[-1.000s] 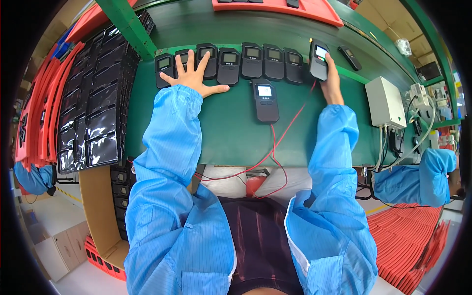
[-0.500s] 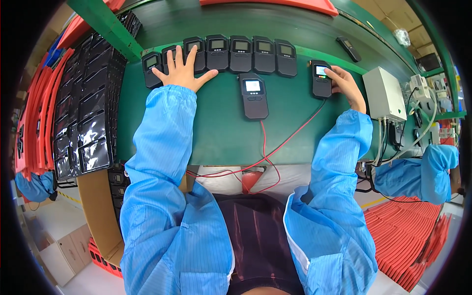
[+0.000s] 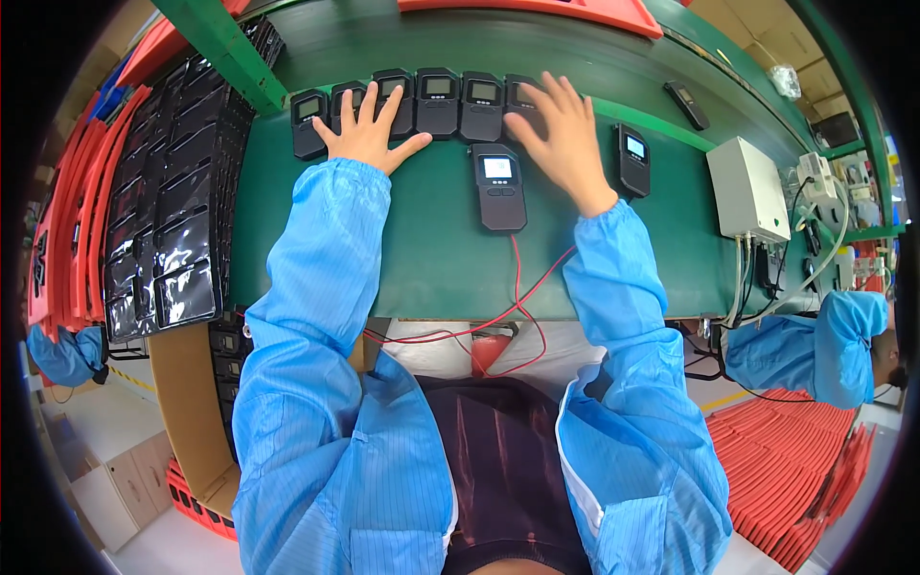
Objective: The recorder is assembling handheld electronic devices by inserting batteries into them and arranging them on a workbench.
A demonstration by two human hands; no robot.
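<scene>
Several black handheld meters with small screens stand side by side along the back of the green worktop, one of them in mid-row a dark-screened meter [image 3: 437, 103]. My left hand [image 3: 364, 132] lies spread, fingers apart, over the meters at the left of the row. Across the row's right end reaches my right hand [image 3: 563, 149], its fingers also apart and hiding part of the meters there. In front of the row lies a meter with a lit screen [image 3: 500, 192], a red lead running from its lower end. Another lit meter [image 3: 632, 163] sits to the right of my right hand.
A white box with cables [image 3: 750, 192] stands at the worktop's right edge. Stacked black plastic trays [image 3: 168, 201] and red trays rise at the left. Beyond the row lies a dark handheld object [image 3: 686, 103]. A blue-sleeved arm [image 3: 805, 345] of another person shows at right.
My right hand has let go of the lit meter on the right and moved left to the row's right end. My left hand stays spread over the row's left part.
</scene>
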